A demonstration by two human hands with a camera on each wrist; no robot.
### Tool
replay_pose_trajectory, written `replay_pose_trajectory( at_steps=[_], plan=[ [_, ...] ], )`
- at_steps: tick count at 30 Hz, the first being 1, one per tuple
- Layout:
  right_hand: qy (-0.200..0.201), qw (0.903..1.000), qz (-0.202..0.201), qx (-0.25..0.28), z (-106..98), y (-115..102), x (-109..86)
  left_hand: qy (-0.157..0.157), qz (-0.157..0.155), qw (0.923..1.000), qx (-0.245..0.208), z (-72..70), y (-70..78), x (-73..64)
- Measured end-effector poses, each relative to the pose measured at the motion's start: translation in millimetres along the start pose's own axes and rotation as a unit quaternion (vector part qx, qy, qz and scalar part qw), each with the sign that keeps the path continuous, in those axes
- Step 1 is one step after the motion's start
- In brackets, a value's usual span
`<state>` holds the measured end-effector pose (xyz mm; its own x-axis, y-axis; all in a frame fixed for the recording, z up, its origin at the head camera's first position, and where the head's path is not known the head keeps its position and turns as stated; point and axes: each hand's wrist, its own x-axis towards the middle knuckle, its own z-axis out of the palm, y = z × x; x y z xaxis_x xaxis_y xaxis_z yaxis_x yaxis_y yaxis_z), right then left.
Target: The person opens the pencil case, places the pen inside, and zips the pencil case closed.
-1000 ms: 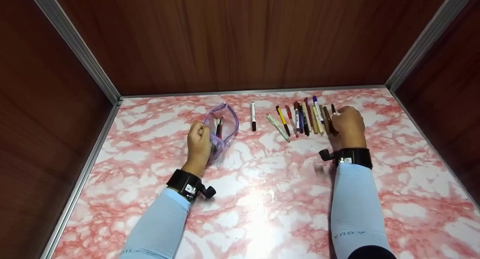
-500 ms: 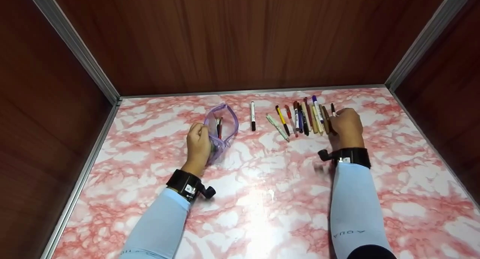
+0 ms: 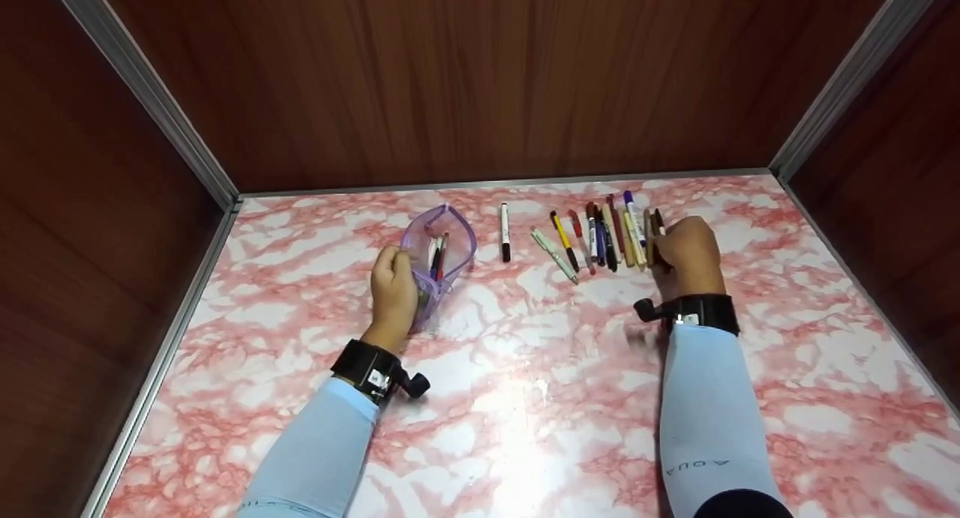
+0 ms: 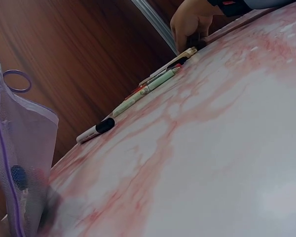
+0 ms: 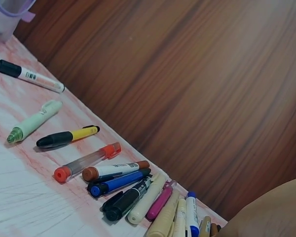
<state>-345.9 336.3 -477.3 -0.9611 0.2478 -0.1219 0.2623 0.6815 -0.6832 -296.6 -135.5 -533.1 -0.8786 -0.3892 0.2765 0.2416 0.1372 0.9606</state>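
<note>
My left hand (image 3: 394, 289) grips the near left side of a purple mesh zip pouch (image 3: 454, 250), its mouth spread wide. Several pens (image 3: 436, 261) stand inside it. In the left wrist view the pouch (image 4: 37, 128) fills the left edge. Over at the right end of a row of pens, my right hand (image 3: 691, 252) curls its fingers around a dark-tipped pen (image 3: 660, 220), mostly hidden by the hand. Right beside that pen lies a brown pen (image 3: 649, 229). The right wrist view shows only part of this hand (image 5: 271, 212) in the lower right corner.
Between pouch and row lie a white marker with black cap (image 3: 505, 229), a pale green pen (image 3: 553, 254) and a yellow-black pen (image 3: 565, 241). A purple-capped marker (image 3: 634, 214) and several other pens lie tightly together. Wooden panels (image 3: 480, 83) wall the marbled table (image 3: 517, 428).
My right hand has shifted slightly left, bringing the dark-tipped pen against the brown one. The pouch in my left hand has tilted a little to the left, its mouth wider.
</note>
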Motion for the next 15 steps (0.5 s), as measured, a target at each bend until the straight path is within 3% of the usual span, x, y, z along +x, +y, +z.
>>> replay_pose_trajectory(
  at_steps=[9,15],
  plan=[
    [0.005,0.9997,0.022,-0.004,0.7,-1.9,2.5,-0.022,0.056,0.998,0.017,3.1,-2.3,-1.4],
    [-0.006,0.9974,0.035,0.063,2.0,-2.3,3.2,-0.02,0.071,0.9969,0.028,2.5,-1.8,-0.3]
  ],
)
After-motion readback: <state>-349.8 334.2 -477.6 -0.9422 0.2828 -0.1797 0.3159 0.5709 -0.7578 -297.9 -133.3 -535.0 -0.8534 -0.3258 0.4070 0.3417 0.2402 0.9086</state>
